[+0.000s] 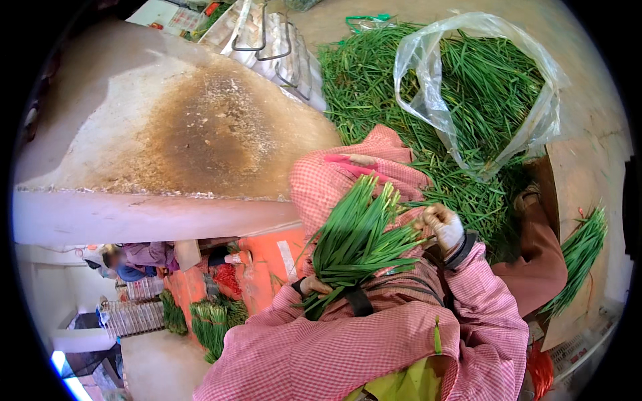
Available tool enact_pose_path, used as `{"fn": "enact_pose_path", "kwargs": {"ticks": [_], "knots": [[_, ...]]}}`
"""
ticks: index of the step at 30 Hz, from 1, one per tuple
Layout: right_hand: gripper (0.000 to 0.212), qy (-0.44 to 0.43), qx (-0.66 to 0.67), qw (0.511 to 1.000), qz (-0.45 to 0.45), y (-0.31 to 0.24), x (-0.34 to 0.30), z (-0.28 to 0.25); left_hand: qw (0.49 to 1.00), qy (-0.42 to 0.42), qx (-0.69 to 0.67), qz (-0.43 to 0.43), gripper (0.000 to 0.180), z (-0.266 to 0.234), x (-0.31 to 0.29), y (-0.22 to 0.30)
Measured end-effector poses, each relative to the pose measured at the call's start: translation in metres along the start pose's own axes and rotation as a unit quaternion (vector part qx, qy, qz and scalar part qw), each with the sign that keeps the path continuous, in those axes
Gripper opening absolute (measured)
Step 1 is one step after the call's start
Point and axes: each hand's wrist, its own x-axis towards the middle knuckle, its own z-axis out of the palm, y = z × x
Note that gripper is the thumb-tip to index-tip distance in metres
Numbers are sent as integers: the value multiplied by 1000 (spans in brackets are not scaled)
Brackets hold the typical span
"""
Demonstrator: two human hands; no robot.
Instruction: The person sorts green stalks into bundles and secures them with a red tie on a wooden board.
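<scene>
Lower left of frame: bundled green leaves (212, 321) beside white slatted crates (134, 314). Upper left: stained grey concrete slab (167, 127). Centre: left hand (314, 286), fingers closed around the stalk end of a fanned bunch of flat green chive leaves (354, 240). Just right of centre: right hand (443, 226), curled at the bunch's leaf tips. Upper right: clear plastic bag (481, 93), mouth open over a loose green chive heap (374, 87).

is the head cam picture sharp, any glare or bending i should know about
Head view: fisheye bends the concrete ledge and blacks out the corners; soft daylight, no hard shadows; mild sheen on the clear plastic bag; the chive bunch in the left hand and the right hand look sharp; rim areas are softer.
</scene>
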Motion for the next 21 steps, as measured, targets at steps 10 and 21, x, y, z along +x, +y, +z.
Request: {"fn": "enact_pose_path", "kwargs": {"ticks": [10,21], "knots": [[32,-169,-677,712,-84,-5,11,50,1000,-5,-7,1,31,-1,-4,-1],[11,185,-730,607,-253,-2,15,-39,1000,4,1,-6,30,-6,-5,-1]]}}
